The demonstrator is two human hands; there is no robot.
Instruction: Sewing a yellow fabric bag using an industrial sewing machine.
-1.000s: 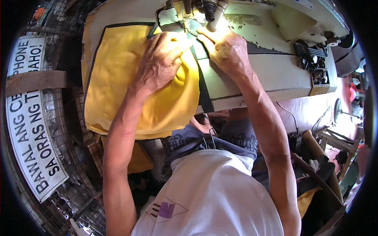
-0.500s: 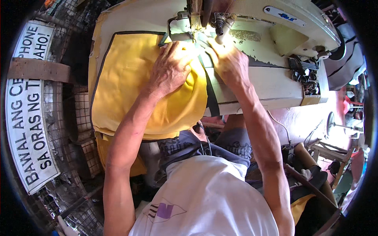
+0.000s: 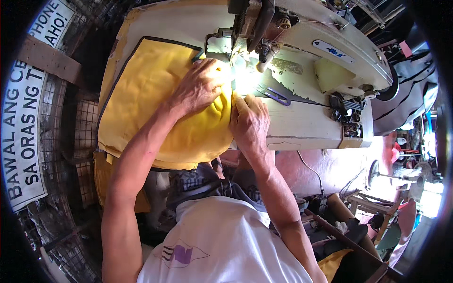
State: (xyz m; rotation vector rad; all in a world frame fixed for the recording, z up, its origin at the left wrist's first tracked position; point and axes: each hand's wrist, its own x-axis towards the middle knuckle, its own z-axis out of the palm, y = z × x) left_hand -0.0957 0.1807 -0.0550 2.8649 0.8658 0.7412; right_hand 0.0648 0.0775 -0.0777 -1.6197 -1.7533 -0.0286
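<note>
A yellow cloth piece (image 3: 141, 94) with dark edging lies on the sewing machine's bed, its right edge running up to the needle area. My left hand (image 3: 200, 85) rests on it with bent fingers, bunching the cloth near the needle. Just below the bright lamp glow, my right hand (image 3: 251, 120) is closed at the cloth's right edge, thumb and fingertips together on it. The sewing machine (image 3: 325, 52) stands over the far side. Glare washes out the presser foot and the seam. Purple-handled thread snips (image 3: 278, 97) lie on the bed to the right of my right hand.
A small dark mechanism (image 3: 347, 111) sits at the bed's right end. More yellow cloth (image 3: 101, 179) hangs below the left front edge. At the left are a wire mesh wall and a white sign (image 3: 23, 137); a fan (image 3: 375, 174) stands at the far right.
My right hand has come back from beside the needle, down and left to the cloth's edge, uncovering the snips. My left hand stays on the cloth. The view has shifted slightly.
</note>
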